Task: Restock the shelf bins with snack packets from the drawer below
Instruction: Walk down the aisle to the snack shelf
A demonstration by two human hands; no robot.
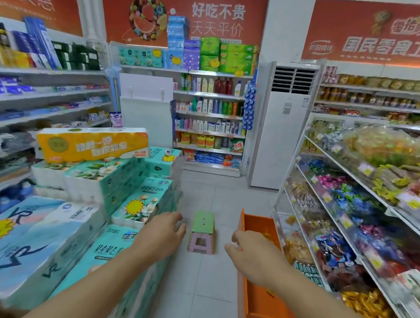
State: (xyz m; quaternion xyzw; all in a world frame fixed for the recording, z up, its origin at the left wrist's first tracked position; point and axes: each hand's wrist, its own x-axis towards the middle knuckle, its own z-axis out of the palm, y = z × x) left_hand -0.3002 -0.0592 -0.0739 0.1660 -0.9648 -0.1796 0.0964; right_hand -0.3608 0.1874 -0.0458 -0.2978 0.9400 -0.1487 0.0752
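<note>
Both hands hold nothing, left hand (164, 231) at 9 o'clock and right hand (251, 252) at 5 o'clock loosely curled, evidently poised for the pulled-out orange drawer (258, 301) beneath the clear snack-packet shelf bins (339, 237) at 3 o'clock.

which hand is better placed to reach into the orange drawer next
Right. The right hand hovers at the open orange drawer beside the snack bins, holding nothing. The left hand is across the aisle by the tissue packs.
</note>
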